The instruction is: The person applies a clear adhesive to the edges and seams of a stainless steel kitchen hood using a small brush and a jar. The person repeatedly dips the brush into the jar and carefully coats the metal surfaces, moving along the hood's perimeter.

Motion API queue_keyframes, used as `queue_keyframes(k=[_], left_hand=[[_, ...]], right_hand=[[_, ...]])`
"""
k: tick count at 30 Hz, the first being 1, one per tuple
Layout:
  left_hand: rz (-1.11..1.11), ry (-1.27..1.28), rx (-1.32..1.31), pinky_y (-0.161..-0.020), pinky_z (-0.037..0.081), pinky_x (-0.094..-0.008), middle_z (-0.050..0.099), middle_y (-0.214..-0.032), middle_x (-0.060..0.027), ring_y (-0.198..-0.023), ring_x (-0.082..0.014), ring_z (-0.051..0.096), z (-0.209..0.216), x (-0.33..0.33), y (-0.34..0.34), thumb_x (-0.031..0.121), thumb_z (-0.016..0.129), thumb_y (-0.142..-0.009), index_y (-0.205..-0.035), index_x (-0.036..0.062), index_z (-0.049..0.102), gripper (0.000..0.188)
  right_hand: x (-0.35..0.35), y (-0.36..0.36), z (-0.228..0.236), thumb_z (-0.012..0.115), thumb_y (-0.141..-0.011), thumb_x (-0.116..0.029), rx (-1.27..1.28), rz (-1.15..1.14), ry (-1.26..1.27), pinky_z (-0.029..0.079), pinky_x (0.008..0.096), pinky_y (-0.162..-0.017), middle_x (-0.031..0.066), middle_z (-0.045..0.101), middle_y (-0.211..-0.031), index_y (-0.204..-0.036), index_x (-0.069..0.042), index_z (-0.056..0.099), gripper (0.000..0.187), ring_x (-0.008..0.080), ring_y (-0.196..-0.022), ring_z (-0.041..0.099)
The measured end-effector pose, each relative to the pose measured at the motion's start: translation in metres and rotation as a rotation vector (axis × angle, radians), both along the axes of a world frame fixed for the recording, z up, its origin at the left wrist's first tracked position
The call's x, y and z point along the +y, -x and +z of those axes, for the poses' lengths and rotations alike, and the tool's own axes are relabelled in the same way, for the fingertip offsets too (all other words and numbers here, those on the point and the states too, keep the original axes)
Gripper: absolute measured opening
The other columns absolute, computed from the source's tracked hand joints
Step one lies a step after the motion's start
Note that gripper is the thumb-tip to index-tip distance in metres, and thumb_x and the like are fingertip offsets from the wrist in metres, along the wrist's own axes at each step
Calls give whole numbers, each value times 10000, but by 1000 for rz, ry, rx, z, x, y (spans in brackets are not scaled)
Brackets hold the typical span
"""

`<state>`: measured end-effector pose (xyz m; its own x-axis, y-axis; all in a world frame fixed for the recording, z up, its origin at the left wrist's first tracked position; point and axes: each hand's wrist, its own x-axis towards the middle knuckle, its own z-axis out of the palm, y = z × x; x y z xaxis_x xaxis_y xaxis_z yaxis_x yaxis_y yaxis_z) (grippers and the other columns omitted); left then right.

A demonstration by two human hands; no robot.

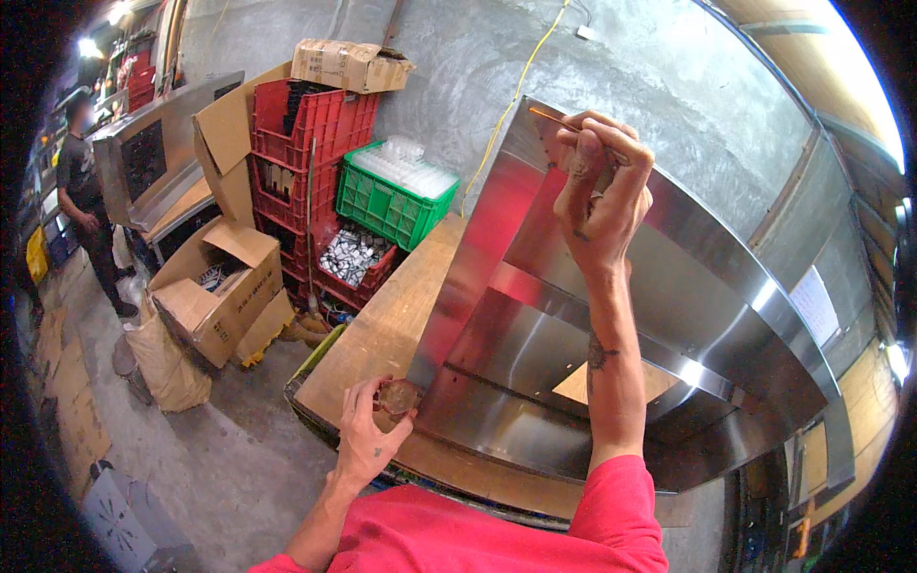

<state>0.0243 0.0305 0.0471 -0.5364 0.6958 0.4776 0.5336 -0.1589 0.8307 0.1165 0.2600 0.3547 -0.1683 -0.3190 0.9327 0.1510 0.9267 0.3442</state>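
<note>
left hand point(371, 435) grips container point(399, 396) by edge of steel unit point(537, 323); right hand point(606, 186) pinches stick point(549, 116) near its upper corner.

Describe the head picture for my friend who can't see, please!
Someone's right hand holds a thin orange tool near a shiny metal unit; the left hand grips a small round container. Red crates and a green crate show beyond.

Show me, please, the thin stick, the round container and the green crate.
Thin stick point(551, 118): head view, on its shaft.
Round container point(398, 395): head view, on its top.
Green crate point(384, 212): head view, on its side wall.
</note>
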Motion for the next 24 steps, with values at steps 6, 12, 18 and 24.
queue_keyframes(k=[6, 12, 18, 24], left_hand=[[14, 5, 16, -934, 538, -446, 615, -1211, -196, -1111, -370, 599, -1, -1, 0, 147, 858, -837, -1345, -9, 590, 595], [9, 13, 29, -935, 540, -450, 609, -1216, -199, -1109, -373, 600, -2, 0, 2, 147, 859, -839, -1344, -13, 589, 594], [1, 17, 10, -933, 543, -445, 609, -1221, -195, -1121, -371, 599, -1, -1, 1, 145, 860, -842, -1348, -10, 587, 595], [-23, 10, -3, -928, 545, -439, 613, -1218, -185, -1110, -362, 605, 0, 2, 0, 144, 860, -854, -1349, -2, 589, 583]], right_hand=[[-1, 1, 2, 578, -1088, -17, 12, -32, -23, 618, 288, -754, 195, 751, -1089, -1184, -18, 495, 126, 204, -904, 792], [-4, 1, 1, 585, -1083, -12, 12, -66, -10, 620, 287, -754, 192, 752, -1086, -1178, -17, 502, 125, 200, -901, 792], [1, 0, 0, 577, -1082, -3, 1, -36, -9, 621, 294, -763, 204, 744, -1103, -1181, -4, 494, 129, 199, -922, 788], [-5, -5, -7, 530, -1107, -33, 62, 146, 43, 612, 304, -771, 220, 709, -1089, -1185, -3, 487, 94, 211, -875, 757]])
